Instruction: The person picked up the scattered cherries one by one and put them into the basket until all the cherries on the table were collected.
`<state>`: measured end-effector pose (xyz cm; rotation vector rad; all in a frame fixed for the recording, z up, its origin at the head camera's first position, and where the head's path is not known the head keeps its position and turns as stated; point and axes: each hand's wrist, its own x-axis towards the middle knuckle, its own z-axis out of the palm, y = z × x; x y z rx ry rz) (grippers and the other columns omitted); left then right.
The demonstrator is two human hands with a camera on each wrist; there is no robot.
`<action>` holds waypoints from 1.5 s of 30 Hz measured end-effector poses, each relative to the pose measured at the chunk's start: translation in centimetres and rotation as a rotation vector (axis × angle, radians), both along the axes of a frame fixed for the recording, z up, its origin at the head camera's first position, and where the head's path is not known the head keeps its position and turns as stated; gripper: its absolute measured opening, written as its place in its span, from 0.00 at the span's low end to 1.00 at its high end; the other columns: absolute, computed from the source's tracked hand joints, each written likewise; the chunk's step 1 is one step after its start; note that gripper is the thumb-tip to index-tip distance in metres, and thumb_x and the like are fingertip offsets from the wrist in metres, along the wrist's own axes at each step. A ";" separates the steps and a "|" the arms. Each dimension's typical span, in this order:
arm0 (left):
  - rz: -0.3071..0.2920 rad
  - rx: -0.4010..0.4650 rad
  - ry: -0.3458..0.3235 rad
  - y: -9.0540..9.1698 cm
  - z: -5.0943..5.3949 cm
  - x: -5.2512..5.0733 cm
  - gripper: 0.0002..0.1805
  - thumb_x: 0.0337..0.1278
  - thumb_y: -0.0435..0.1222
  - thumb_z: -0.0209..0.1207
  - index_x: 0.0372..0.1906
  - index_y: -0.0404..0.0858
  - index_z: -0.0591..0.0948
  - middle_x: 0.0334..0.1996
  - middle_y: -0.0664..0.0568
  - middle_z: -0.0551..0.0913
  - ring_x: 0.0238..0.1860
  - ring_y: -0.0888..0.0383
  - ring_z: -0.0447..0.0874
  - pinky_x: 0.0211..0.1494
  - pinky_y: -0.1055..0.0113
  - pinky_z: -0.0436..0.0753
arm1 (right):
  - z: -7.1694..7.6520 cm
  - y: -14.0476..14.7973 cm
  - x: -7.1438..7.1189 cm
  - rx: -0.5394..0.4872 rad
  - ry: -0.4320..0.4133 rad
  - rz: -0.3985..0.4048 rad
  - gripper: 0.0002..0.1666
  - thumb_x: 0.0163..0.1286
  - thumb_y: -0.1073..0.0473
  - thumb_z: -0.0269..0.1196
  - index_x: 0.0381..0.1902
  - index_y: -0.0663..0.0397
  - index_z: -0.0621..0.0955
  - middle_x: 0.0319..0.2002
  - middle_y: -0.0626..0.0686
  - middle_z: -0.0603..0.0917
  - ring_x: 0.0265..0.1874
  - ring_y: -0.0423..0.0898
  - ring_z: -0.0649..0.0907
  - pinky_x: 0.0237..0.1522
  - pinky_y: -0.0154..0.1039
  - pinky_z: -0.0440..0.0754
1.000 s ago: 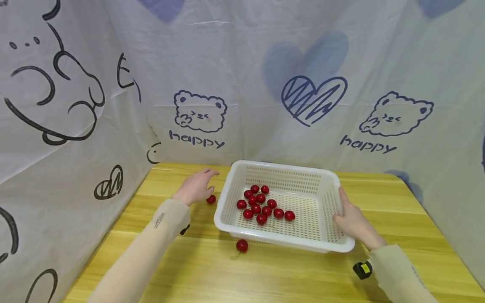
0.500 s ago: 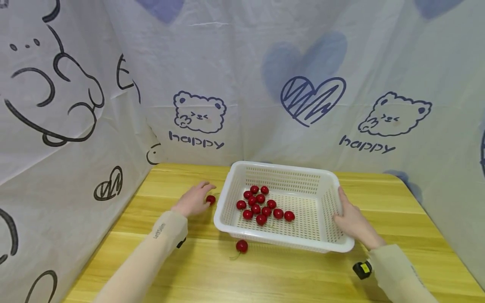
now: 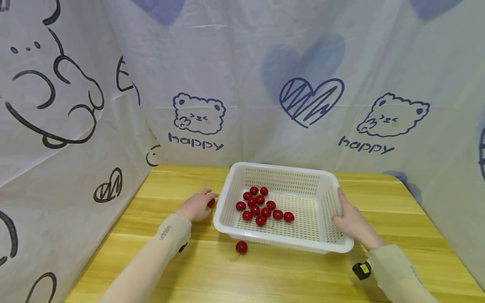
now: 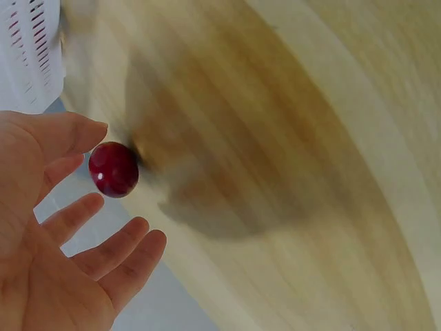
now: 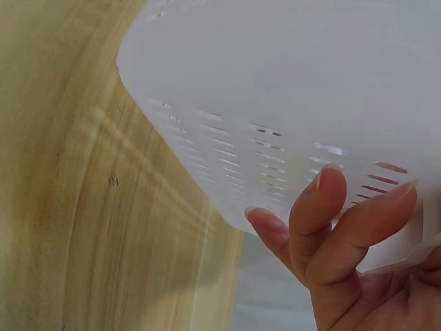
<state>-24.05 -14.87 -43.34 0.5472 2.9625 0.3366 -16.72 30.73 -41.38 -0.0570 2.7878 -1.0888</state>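
At the basket's left side my left hand (image 3: 195, 206) has its thumb and index finger around a red cherry (image 4: 114, 169), which they appear to pinch close to the wooden table. The other fingers of that hand are loosely bent. My right hand (image 3: 354, 219) grips the right end wall of a white plastic basket (image 3: 284, 240), fingertips against the slotted outer side in the right wrist view. Several cherries (image 3: 260, 220) lie in the left half of the basket. One more cherry (image 3: 241, 247), with its stem, lies on the table just before the front wall.
The wooden table (image 3: 288, 277) is bordered by a white printed cloth (image 3: 250, 105) at the back and a similar cloth (image 3: 75, 176) on the left. A black wrist device (image 3: 361, 270) sits below the right sleeve.
My left hand has come down from above the cherry beside the basket, and its thumb and index finger have closed in around it. The right hand and the basket stay put.
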 end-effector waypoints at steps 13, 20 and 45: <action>-0.082 -0.020 0.028 -0.5 -0.7 0.4 0.20 0.64 0.29 0.60 0.61 0.35 0.80 0.66 0.36 0.75 0.63 0.38 0.78 0.68 0.44 0.78 | 0.0 -0.1 -0.1 0.018 0.016 0.003 0.55 0.68 0.67 0.51 0.78 0.61 0.28 0.67 0.88 0.57 0.33 0.56 0.88 0.28 0.43 0.89; -0.051 -0.002 -0.003 -1.1 -0.6 0.6 0.20 0.66 0.30 0.59 0.62 0.36 0.79 0.64 0.38 0.77 0.63 0.40 0.79 0.68 0.45 0.78 | 0.0 -0.1 0.0 0.024 0.013 -0.002 0.56 0.68 0.67 0.50 0.78 0.61 0.27 0.68 0.87 0.56 0.35 0.57 0.88 0.29 0.44 0.89; -0.037 0.003 0.038 -0.8 -0.5 0.5 0.11 0.63 0.28 0.60 0.49 0.34 0.86 0.47 0.42 0.87 0.51 0.44 0.84 0.61 0.49 0.83 | 0.0 -0.1 0.0 -0.010 -0.002 -0.002 0.56 0.67 0.68 0.49 0.78 0.59 0.25 0.70 0.86 0.52 0.37 0.59 0.89 0.30 0.45 0.90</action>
